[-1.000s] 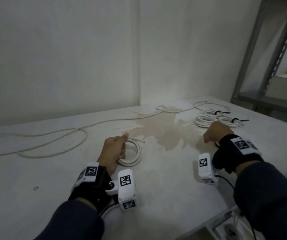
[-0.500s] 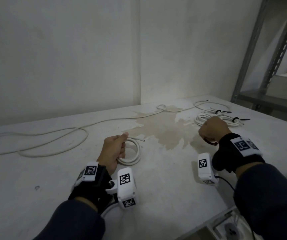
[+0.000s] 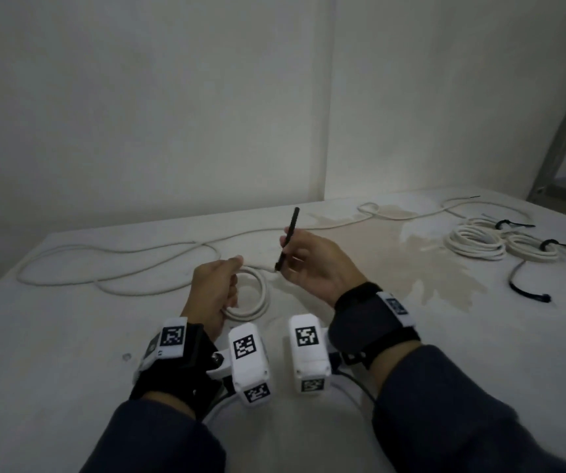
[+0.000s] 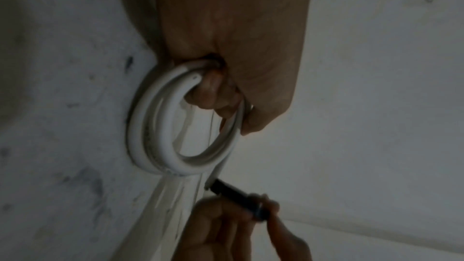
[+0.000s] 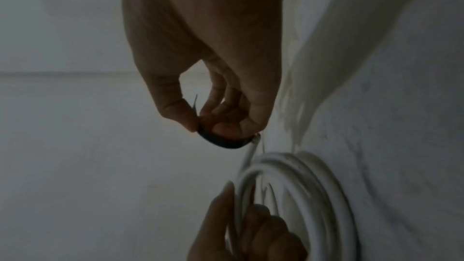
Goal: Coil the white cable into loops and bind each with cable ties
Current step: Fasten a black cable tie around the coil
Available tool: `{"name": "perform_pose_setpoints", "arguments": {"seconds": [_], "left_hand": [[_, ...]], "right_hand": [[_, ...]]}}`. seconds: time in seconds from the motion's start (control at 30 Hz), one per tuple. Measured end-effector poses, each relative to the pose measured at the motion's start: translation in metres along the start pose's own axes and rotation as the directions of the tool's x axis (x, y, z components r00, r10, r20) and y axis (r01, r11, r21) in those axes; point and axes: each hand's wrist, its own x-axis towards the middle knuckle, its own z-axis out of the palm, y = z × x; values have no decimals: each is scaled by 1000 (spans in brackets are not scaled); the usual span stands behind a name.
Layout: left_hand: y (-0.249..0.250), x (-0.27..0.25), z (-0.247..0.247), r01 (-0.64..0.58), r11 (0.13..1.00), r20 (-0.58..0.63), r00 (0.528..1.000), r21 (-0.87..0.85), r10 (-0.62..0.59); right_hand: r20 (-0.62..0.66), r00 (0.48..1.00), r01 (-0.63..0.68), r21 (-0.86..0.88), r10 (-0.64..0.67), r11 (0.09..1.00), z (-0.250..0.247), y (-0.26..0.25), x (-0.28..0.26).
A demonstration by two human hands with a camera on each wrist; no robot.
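A small coil of white cable (image 3: 256, 298) (image 4: 160, 138) (image 5: 314, 192) lies on the pale table (image 3: 70, 353). My left hand (image 3: 215, 291) (image 4: 226, 51) grips its near side, fingers curled through the loops. Just right of it, my right hand (image 3: 312, 264) (image 5: 208, 78) pinches a black cable tie (image 3: 288, 242) (image 4: 236, 194) (image 5: 223, 142). The tie stands upright above the coil's far edge, with its lower end near the cable's free end. The rest of the white cable (image 3: 111, 268) trails left and back across the table.
Two tied coils (image 3: 476, 240) (image 3: 534, 249) with black ties lie at the far right. A loose black cable tie (image 3: 527, 291) rests in front of them. A brown stain (image 3: 411, 268) spreads over the table. A metal shelf frame (image 3: 561, 131) stands at the right.
My right hand came left from the far-right coils, carrying a black cable tie to the small coil. The left hand kept its hold on the coil. The view turned left.
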Motion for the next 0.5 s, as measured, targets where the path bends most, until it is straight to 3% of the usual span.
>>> {"name": "perform_pose_setpoints", "arguments": {"seconds": [0.1, 0.27, 0.5], "left_hand": [[-3, 5, 0, -21, 1000, -14, 1000, 23, 21], [-4, 11, 2, -29, 999, -43, 999, 29, 30], [-4, 9, 2, -21, 997, -2, 1000, 74, 22]], "right_hand": [[85, 996, -27, 33, 24, 999, 8, 15, 13], [123, 992, -36, 169, 15, 985, -1, 16, 20], [176, 984, 1, -27, 4, 1000, -2, 21, 17]]}}
